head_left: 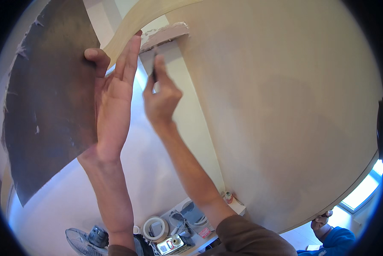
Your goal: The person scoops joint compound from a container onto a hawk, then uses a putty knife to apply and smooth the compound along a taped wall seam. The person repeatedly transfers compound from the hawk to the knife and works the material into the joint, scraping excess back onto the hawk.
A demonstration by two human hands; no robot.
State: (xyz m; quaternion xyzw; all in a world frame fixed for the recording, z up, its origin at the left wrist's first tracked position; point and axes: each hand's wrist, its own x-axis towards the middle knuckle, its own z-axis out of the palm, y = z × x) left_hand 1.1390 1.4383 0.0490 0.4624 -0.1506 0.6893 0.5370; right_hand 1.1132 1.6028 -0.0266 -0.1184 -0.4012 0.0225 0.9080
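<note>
Head view, one frame.

Item: large pale panel (285,106), one, filling the right and centre of the frame. Its upper edge near top centre shows a ragged patch of white filler (166,34).

Item: thin blade tool (154,76), one, just below that patch. Right hand (159,100) pinches it between thumb and curled fingers, tip aimed up at the filler.

Item: dark brown board (50,98), one, upper left to lower left, with rough whitish edges. Left hand (112,106) lies flat along its right edge, fingers straight and pressed together, thumb hooked onto the dark face; fingertips reach a pale curved strip (136,21) at top centre.

Progress, as judged: filler is already on the panel edge but looks uneven; smoothing or trimming appears unfinished.

Item: another person's hand (321,222), one, lower right, with a blue sleeve, gripping the panel's lower rim.

Lower centre, on the floor below: roll of white tape (154,228), one; fan (82,243), one; small red-capped bottle (228,197), one; further small clutter, too small to count.
</note>
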